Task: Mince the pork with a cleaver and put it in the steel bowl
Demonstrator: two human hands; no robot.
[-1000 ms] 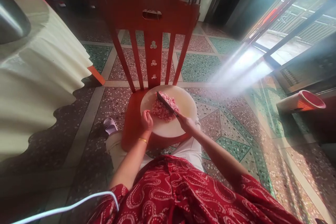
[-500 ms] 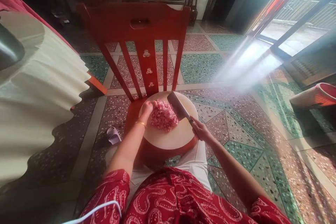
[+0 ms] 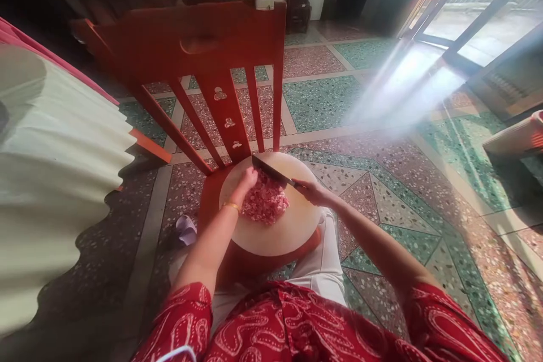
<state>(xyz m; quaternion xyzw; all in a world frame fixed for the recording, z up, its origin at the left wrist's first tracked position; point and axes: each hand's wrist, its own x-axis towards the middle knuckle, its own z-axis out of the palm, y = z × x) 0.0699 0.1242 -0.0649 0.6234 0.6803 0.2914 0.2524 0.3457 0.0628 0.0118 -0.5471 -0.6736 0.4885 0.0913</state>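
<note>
At the far left a pleated cloth (image 3: 55, 181) is draped, and a small pale slipper (image 3: 185, 229) lies on the floor beside the chair (image 3: 203, 56). A round board (image 3: 271, 235) is carried on the chair seat. The left hand (image 3: 246, 181) is set at the left edge of the mince (image 3: 265, 203), its fingers curled loosely against the pile; nothing is gripped in it. The mince is heaped at the middle of the board, toward the far edge. It is already cut into small pink bits, so most of the chopping is judged done, though some coarser bits seem left. The cleaver (image 3: 271, 171) is laid across the far side of the pile, blade down on the meat. Its handle is gripped tightly in the right hand (image 3: 311, 191), near the board's right edge.
</note>
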